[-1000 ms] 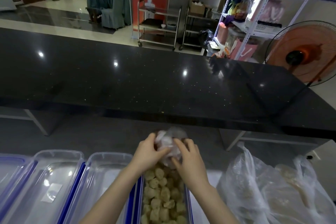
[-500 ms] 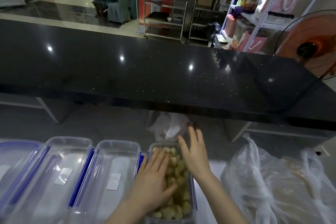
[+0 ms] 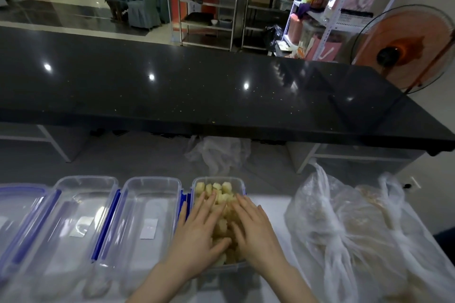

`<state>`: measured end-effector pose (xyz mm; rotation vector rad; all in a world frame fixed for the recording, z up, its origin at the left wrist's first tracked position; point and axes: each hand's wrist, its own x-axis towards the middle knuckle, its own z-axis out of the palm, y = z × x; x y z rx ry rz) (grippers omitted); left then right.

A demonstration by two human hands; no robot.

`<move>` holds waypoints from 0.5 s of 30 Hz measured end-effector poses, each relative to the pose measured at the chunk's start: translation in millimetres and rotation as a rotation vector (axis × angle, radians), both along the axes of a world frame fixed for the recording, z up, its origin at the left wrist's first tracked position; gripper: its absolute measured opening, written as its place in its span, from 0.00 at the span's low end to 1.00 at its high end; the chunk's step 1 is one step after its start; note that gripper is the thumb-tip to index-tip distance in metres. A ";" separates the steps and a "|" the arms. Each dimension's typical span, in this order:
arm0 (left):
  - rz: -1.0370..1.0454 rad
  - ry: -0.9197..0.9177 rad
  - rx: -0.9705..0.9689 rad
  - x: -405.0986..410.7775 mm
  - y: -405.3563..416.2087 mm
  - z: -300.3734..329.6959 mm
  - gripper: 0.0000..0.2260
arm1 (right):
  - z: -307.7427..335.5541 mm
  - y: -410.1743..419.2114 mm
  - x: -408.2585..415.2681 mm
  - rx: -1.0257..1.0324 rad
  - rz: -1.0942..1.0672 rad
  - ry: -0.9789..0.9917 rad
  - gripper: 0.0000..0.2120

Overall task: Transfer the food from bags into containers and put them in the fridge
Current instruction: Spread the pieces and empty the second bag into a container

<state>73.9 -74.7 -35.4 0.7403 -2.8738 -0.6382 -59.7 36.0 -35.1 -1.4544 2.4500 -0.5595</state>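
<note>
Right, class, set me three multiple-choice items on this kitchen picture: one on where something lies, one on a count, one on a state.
1. Where is the crumpled empty bag?
A. Beyond the filled container, under the edge of the black counter
B. Inside the leftmost container
C. On the white shelf

2. How many containers in the row hold food pieces?
A. One
B. Three
C. Four

3. What are the two hands doing?
A. Lifting a lid
B. Pressing flat on the food
C. Tying a bag

Answers:
1 A: the empty bag lies just past the filled container, below the black counter.
2 A: only the filled container holds food pieces; the clear containers left of it hold none.
3 B: the left hand and right hand lie with straight fingers on the food.
</note>
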 end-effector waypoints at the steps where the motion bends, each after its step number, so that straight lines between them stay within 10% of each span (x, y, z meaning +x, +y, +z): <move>1: 0.003 0.024 0.007 0.6 0.0 3.1 0.34 | 2.6 5.0 -1.8 -0.038 -0.037 0.003 0.26; 8: -0.042 0.280 0.210 -43.1 24.8 30.1 0.17 | 34.1 81.9 -42.4 -0.283 -0.463 0.164 0.23; 15: -0.238 0.281 0.303 -109.2 86.4 25.4 0.14 | 31.7 163.8 -79.1 0.085 -0.602 0.117 0.26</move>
